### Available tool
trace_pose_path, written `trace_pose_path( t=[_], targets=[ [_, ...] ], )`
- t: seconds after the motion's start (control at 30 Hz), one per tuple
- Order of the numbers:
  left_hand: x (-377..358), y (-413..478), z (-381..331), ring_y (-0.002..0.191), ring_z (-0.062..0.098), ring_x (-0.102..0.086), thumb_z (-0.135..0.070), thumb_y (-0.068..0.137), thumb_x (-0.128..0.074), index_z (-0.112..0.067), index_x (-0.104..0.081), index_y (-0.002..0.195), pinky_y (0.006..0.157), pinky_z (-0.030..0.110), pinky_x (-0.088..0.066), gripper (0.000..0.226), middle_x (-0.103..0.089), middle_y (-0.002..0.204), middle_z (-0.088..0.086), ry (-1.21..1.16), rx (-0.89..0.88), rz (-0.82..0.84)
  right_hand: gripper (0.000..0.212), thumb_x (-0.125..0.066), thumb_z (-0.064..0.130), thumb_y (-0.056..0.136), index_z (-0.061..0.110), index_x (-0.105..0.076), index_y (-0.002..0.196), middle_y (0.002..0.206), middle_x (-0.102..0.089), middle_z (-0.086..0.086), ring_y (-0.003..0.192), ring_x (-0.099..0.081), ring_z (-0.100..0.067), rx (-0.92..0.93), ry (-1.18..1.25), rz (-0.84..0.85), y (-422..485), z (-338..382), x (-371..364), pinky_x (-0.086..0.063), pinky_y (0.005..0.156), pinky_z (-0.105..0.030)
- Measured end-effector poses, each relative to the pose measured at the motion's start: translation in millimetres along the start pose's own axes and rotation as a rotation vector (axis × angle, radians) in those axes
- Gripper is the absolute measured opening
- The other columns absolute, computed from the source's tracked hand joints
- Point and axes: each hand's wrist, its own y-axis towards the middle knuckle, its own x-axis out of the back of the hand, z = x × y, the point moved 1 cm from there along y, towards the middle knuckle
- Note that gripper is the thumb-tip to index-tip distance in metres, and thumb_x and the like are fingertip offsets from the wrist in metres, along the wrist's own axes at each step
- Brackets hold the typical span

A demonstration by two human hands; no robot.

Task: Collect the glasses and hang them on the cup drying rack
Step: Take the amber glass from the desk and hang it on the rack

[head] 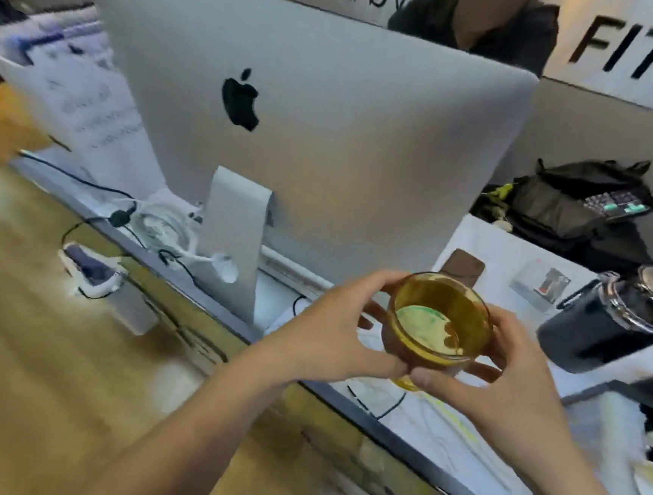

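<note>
amber glass (440, 320) cupped in both hands beside monitor (307, 127) and black jug (610, 327).

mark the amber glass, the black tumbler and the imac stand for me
amber glass (440, 316): head view, inner wall just below the rim.
black tumbler (601, 334): head view, middle of its dark side.
iMac stand (235, 235): head view, middle of the silver foot's back face.

Bare left hand (322, 326) and right hand (502, 385); forearms seemingly sleeveless.
</note>
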Motion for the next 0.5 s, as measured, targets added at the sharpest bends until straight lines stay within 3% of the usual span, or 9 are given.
trace_pose_path(
  t=[0.13,0.23,0.33,0.4,0.5],
  targets=[
    [65.2,-68.4,16.6,0.112,0.004,-0.057,-0.026,0.073,-0.084,-0.037,-0.042,0.139,0.097,0.033,-0.051,0.08,-0.057,0.126,-0.011,-0.039,0.012,-0.198,0.086,-0.085,0.071,0.031,0.05,-0.053,0.108,0.104,-0.066,0.025,0.096,-0.062,0.003,0.118,0.011,0.145,0.1,55.5,-70.7,-0.053,0.077,-0.027],
    [118.8,-135.7,33.5,0.119,0.011,-0.056,-0.028,0.071,-0.085,-0.037,-0.04,0.141,0.1,0.039,-0.05,0.084,-0.056,0.132,-0.005,-0.056,0.023,-0.33,0.085,-0.084,0.074,0.03,0.056,-0.052,0.107,0.102,-0.064,0.032,0.095,-0.059,0.011,0.215,0.009,0.255,-10.9,101.4,-140.6,-0.05,0.072,-0.018],
    [169.0,-214.7,52.2,0.122,0.017,-0.056,-0.028,0.069,-0.088,-0.034,-0.038,0.143,0.101,0.043,-0.05,0.09,-0.055,0.137,0.0,-0.066,0.044,-0.462,0.089,-0.079,0.082,0.026,0.058,-0.052,0.107,0.104,-0.067,0.026,0.097,-0.06,0.011,0.31,0.011,0.349,-34.9,148.4,-218.9,-0.048,0.069,-0.012],
    [196.8,-268.4,62.0,0.121,0.017,-0.058,-0.03,0.066,-0.089,-0.034,-0.039,0.142,0.1,0.041,-0.051,0.091,-0.055,0.136,0.002,-0.084,0.054,-0.564,0.083,-0.084,0.074,0.03,0.061,-0.052,0.106,0.104,-0.066,0.031,0.097,-0.059,0.014,0.374,0.041,0.433,-53.7,175.9,-270.5,-0.047,0.065,-0.008],
    [233.2,-350.1,74.2,0.117,0.018,-0.06,-0.026,0.061,-0.088,-0.037,-0.043,0.137,0.095,0.033,-0.053,0.089,-0.057,0.134,0.002,-0.075,0.087,-0.744,0.083,-0.091,0.062,0.036,0.05,-0.056,0.11,0.104,-0.064,0.036,0.095,-0.061,0.012,0.455,0.093,0.578,-84.6,214.4,-348.6,-0.048,0.067,-0.009]
  ],
)
